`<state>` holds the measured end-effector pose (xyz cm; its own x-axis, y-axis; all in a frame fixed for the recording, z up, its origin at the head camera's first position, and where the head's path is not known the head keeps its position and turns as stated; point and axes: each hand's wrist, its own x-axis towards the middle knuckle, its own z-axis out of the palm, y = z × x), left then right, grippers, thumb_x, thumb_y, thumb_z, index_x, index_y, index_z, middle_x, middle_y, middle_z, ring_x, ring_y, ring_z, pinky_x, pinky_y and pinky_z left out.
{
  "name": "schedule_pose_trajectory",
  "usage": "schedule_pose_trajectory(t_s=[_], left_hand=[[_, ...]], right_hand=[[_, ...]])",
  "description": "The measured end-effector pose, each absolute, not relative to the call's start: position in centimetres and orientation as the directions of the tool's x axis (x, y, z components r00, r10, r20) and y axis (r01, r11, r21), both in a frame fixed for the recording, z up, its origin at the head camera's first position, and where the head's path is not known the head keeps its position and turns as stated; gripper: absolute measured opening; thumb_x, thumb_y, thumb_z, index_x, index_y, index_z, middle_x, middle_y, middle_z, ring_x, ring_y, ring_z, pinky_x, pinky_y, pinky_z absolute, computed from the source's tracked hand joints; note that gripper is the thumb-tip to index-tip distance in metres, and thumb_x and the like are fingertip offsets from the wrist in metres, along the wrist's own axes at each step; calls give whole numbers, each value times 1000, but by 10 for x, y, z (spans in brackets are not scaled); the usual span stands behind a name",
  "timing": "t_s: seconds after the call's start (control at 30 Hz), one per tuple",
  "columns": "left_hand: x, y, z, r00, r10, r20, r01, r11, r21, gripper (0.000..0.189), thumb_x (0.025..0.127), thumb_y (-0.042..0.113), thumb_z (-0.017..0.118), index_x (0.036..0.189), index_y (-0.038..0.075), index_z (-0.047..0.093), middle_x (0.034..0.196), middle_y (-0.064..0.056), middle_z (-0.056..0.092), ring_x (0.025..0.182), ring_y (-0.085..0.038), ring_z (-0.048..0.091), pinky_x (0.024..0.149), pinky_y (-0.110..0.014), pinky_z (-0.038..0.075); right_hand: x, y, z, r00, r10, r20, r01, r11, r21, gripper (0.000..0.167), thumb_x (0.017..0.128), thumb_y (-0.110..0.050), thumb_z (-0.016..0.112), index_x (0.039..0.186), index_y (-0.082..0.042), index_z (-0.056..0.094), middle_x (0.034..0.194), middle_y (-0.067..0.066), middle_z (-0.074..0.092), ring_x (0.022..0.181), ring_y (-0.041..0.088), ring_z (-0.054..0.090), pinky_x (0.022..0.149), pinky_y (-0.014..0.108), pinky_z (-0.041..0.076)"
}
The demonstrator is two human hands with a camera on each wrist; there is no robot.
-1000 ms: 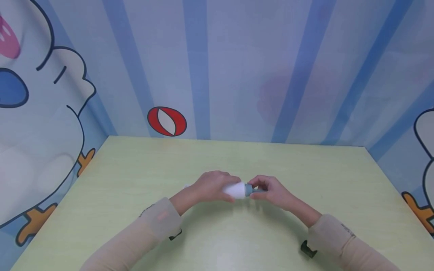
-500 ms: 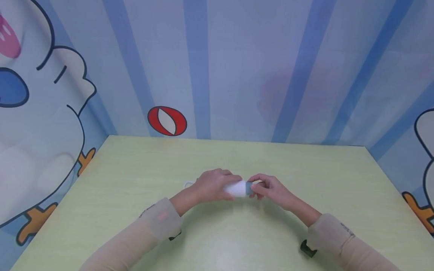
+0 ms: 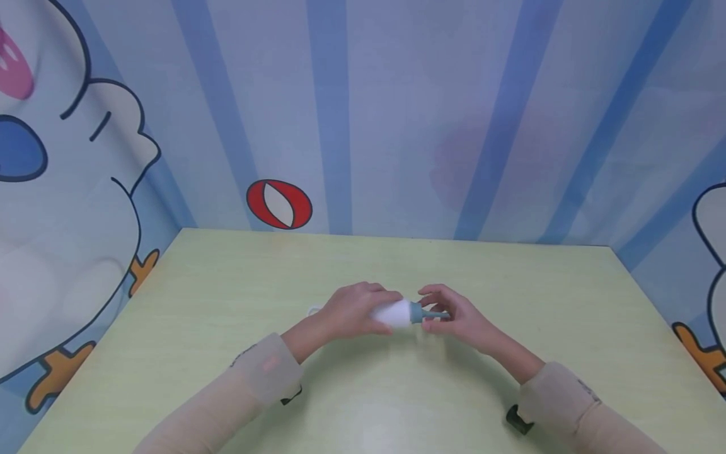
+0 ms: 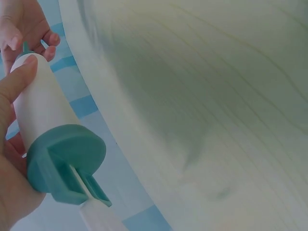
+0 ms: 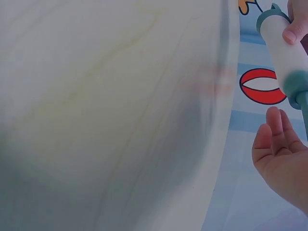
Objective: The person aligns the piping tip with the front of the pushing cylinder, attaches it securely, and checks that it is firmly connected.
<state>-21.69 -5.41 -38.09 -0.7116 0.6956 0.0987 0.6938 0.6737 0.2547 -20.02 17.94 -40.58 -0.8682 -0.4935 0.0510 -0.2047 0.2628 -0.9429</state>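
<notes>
My left hand (image 3: 353,313) grips a white syringe-like tube (image 3: 392,314), held sideways over the table. At its right end sit a teal collar (image 3: 416,313) and a thin teal nozzle (image 3: 435,314). In the left wrist view, the back end has a teal cap (image 4: 67,151) with a slot, and a white strip (image 4: 98,215) extends from it. The thumb (image 4: 24,77) lies along the tube's side. My right hand (image 3: 458,318) surrounds the nozzle with loosely spread fingers. In the right wrist view its fingers (image 5: 275,126) stand apart from the nozzle.
A pale yellow-green table (image 3: 363,391) lies under both hands. Behind it rises a blue striped backdrop (image 3: 397,126), with a printed red-and-white ball (image 3: 280,203) and cartoon figures at the sides. Dark clips (image 3: 518,420) hang from the cuffs.
My right fingers closed over the collar and nozzle half a second ago; now they have spread, with the nozzle showing between them. My left hand keeps its grip on the tube.
</notes>
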Motion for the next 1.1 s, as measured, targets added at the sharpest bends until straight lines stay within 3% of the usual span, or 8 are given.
schedule_pose_trajectory(t_s=[0.17, 0.33, 0.6, 0.8, 1.0, 1.1], left_hand=[[-217, -53, -380, -704, 704, 93, 698, 661, 276, 54, 72, 39, 70, 121, 24, 53, 110, 1, 60, 92, -14, 55, 74, -30, 46], [-217, -53, -381, -700, 708, 95, 702, 658, 271, 53, 73, 38, 69, 121, 23, 53, 110, 1, 60, 92, -13, 55, 73, -29, 46], [-217, -54, -382, -689, 714, 123, 719, 653, 236, 53, 73, 40, 69, 121, 24, 53, 111, 1, 60, 93, -14, 56, 71, -28, 46], [-216, -54, -383, -692, 711, 126, 717, 654, 241, 53, 73, 40, 69, 121, 24, 53, 111, 1, 59, 94, -15, 56, 72, -29, 46], [-217, -55, -383, -694, 709, 127, 715, 657, 238, 54, 72, 41, 69, 121, 23, 54, 110, 1, 60, 93, -14, 56, 70, -28, 46], [-217, -54, -383, -696, 708, 119, 711, 656, 251, 54, 73, 40, 69, 121, 23, 53, 110, 1, 60, 93, -14, 56, 71, -29, 46]], right_hand=[[-199, 176, -407, -863, -487, 135, -282, 241, -929, 35, 78, -5, 65, 108, 1, 49, 97, 10, 54, 78, 10, 55, 66, 25, 49], [-199, 174, -407, -874, -467, 134, -270, 237, -933, 30, 78, -7, 64, 105, 1, 53, 92, 1, 56, 80, 12, 57, 67, 26, 50], [-201, 174, -406, -899, -436, 43, -177, 271, -946, 30, 82, -14, 62, 105, 5, 55, 93, 11, 61, 82, 13, 59, 72, 30, 51], [-204, 177, -410, -883, -468, 33, -183, 278, -943, 31, 86, -17, 57, 106, 7, 54, 87, 9, 63, 75, 21, 60, 73, 39, 49], [-203, 178, -412, -878, -475, 59, -203, 258, -944, 44, 83, -15, 61, 120, 3, 45, 105, 15, 57, 86, 12, 59, 74, 30, 50], [-201, 176, -410, -862, -494, 110, -244, 217, -945, 44, 80, -10, 63, 118, 4, 44, 105, 13, 55, 86, 9, 58, 71, 27, 50]])
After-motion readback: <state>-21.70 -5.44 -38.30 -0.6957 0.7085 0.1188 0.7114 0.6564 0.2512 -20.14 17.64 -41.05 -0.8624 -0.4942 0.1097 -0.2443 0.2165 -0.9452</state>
